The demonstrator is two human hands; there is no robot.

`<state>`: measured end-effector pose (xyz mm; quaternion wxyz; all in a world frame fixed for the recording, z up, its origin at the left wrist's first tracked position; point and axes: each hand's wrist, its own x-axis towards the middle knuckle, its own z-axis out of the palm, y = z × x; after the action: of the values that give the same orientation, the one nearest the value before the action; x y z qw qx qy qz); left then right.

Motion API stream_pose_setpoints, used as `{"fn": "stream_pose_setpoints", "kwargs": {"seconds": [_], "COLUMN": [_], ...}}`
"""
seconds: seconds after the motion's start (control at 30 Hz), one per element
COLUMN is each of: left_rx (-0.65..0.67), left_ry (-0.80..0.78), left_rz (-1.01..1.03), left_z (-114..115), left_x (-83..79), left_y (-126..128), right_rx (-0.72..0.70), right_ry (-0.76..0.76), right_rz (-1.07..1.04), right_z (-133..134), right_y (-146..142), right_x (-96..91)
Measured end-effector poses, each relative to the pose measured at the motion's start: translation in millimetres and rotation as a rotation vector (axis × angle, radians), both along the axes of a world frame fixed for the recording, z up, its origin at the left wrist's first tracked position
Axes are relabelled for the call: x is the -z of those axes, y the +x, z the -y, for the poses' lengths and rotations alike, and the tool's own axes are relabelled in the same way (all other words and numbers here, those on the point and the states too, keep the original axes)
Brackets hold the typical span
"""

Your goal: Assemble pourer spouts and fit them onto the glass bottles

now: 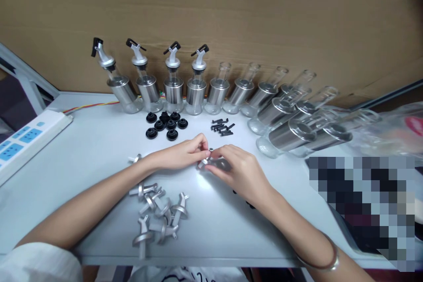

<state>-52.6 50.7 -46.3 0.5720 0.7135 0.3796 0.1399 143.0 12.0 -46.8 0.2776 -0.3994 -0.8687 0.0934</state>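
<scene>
Over the middle of the table, my left hand (193, 152) and my right hand (239, 169) meet at a small silver pourer spout (203, 164). Fingers of both hands are closed in a pinch around it, and they hide most of its shape. To the lower left lies a loose group of silver pourer spouts (180, 209). Black ribbed rubber stoppers (172, 134) are gathered beyond my left hand. Small black plastic strips (224, 128) lie in a pile just past my fingertips. Small black pieces (250, 205) show partly under my right forearm.
Along the back stand several glass bottles with steel sleeves; those on the left carry pourers with black levers (173, 59). Open-necked bottles (243, 92) continue to the right. A white power strip (29, 141) lies at left, a pixelated dark object (360, 211) at right, beside clear plastic (393, 128).
</scene>
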Motion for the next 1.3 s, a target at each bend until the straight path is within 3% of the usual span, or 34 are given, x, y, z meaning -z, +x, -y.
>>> {"fn": "stream_pose_setpoints", "kwargs": {"seconds": [0.3,0.47,0.63,0.77,0.93,1.13,1.3], "left_rx": [0.059,0.045,-0.001,0.023,0.089,-0.022,-0.123], "left_ry": [-0.199,-0.164,-0.139,-0.074,-0.119,-0.089,-0.174], "left_rz": [0.234,0.276,0.341,0.27,0.284,0.321,0.356], "left_z": [-8,-6,-2,-3,-8,-3,1], "left_x": [10.9,16.6,22.5,20.4,14.5,21.5,23.1], "left_y": [-7,-6,-4,-3,-3,1,3], "right_rx": [0.041,0.059,-0.01,-0.044,-0.012,0.002,0.031], "right_ry": [-0.117,-0.097,-0.003,-0.046,-0.112,-0.148,-0.17], "right_rz": [0.016,-0.057,-0.171,-0.112,-0.028,-0.118,-0.122], "right_z": [-6,-10,-10,-9,-10,-13,-10], "right_y": [4,8,8,9,11,11,10], "right_x": [5.4,4.9,1.5,1.9,2.2,1.6,-0.7]}}
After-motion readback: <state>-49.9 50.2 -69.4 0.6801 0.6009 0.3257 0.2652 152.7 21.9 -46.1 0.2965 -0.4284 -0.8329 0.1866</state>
